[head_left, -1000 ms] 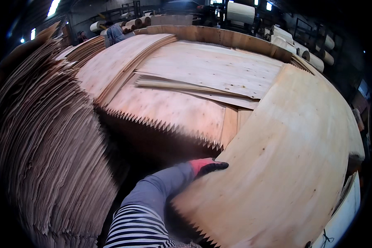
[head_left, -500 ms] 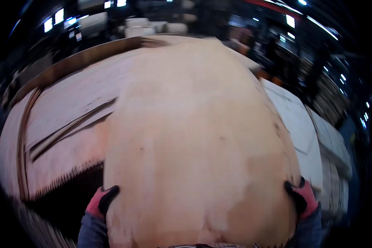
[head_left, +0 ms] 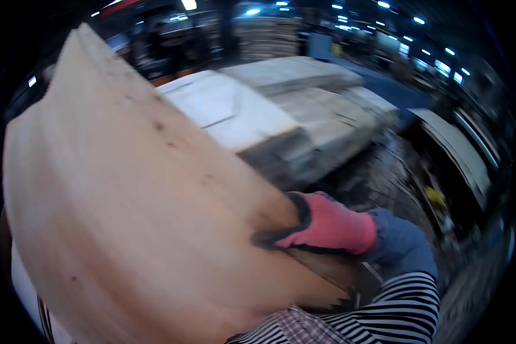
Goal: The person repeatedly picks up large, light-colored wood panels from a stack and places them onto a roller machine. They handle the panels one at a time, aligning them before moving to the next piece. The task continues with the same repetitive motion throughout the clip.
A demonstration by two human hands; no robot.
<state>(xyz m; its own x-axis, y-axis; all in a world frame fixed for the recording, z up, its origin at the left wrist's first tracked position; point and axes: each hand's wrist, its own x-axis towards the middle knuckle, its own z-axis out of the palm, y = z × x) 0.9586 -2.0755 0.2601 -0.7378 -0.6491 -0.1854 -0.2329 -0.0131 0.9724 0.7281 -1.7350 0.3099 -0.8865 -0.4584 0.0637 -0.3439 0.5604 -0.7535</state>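
Veneer fills the left half of the view: one broad, pale wood veneer sheet (head_left: 126, 218), lifted and tilted, with its far corner rising toward the upper left and its near edge running down to the lower middle. At that near right edge the right hand (head_left: 321, 229), in a red glove with dark fingertips, is clamped on the sheet, fingers (head_left: 275, 238) lying over the top face. A blue cuff and a striped sleeve (head_left: 395, 309) trail back from it toward the lower right. No left hand shows anywhere; the sheet covers the side where it would be. Beyond the sheet, stacks of pale flat veneer (head_left: 281, 114) lie in the middle distance, blurred. Ceiling lights (head_left: 338, 11) dot the dark hall behind.
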